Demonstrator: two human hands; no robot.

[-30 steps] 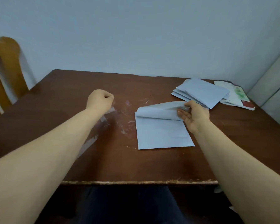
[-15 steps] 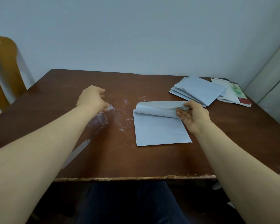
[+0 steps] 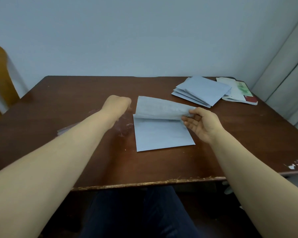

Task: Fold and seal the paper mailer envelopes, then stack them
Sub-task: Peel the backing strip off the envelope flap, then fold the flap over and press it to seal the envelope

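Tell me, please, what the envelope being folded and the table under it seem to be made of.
The envelope looks like thin matte pale-blue paper: its flap curls softly in the right hand. The table seems dark glossy wood or veneer: its front edge is chipped paler.

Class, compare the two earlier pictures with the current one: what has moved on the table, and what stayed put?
The left hand has moved right, close to the envelope; whether it holds anything is hidden. The right hand still pinches the flap, now lifted higher. The envelope's body and the stack at the far right stayed put.
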